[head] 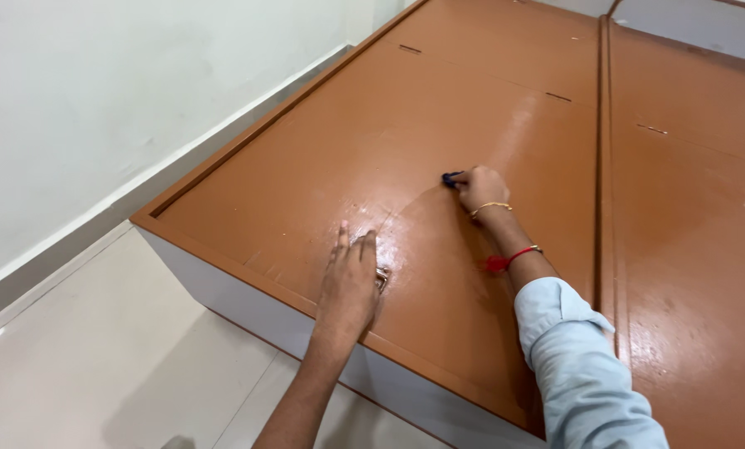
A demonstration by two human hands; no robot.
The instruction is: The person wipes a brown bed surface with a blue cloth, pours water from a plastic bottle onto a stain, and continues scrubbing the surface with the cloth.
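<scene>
A large brown wooden bed platform [472, 100] fills the view, its surface shiny and wet-looking near the hands. My left hand [350, 281] lies flat on the board near its front edge, fingers spread, holding nothing; a small metal fitting [382, 278] shows beside it. My right hand [480, 189] reaches farther in and is closed on a small dark blue cloth [451, 179] pressed against the board. A gold bangle and a red thread sit on that wrist, below a light blue sleeve [580, 374].
A white wall [98, 100] with a grey skirting runs along the left. Pale floor tiles [98, 357] lie before the bed's white front panel [248, 303]. A raised seam [602, 166] divides the platform into two boards with small slot handles.
</scene>
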